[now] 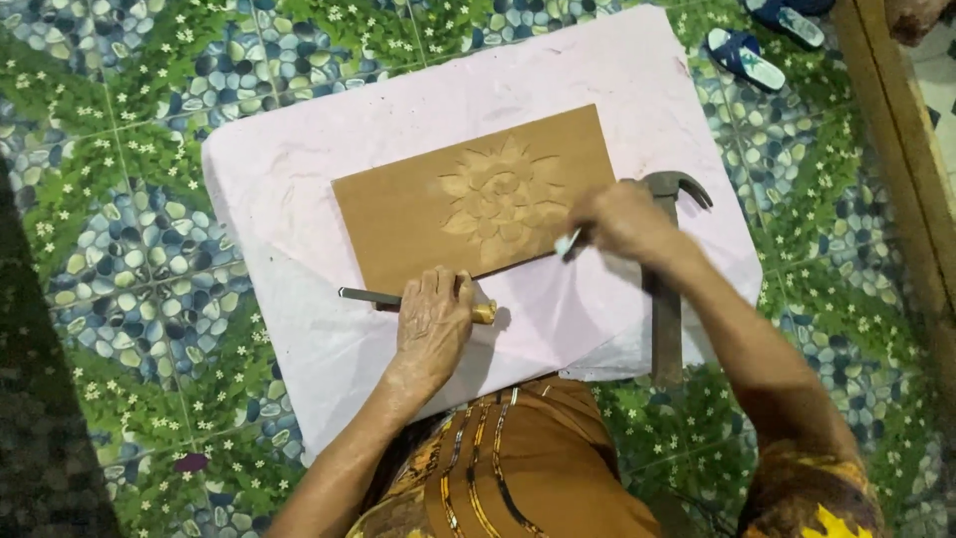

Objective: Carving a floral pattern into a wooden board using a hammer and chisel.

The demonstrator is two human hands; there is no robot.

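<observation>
A brown board with a carved flower lies on a low table covered in pale pink cloth. My left hand rests at the board's near edge, closed on a chisel that has a metal blade pointing left and a yellowish handle end. My right hand is at the board's right edge, holding a small light-coloured tool whose tip touches the board. A claw hammer lies on the cloth under my right forearm.
The floor around the table is tiled in a green, blue and pebble pattern. Blue sandals lie at the top right. A wooden beam runs along the right side.
</observation>
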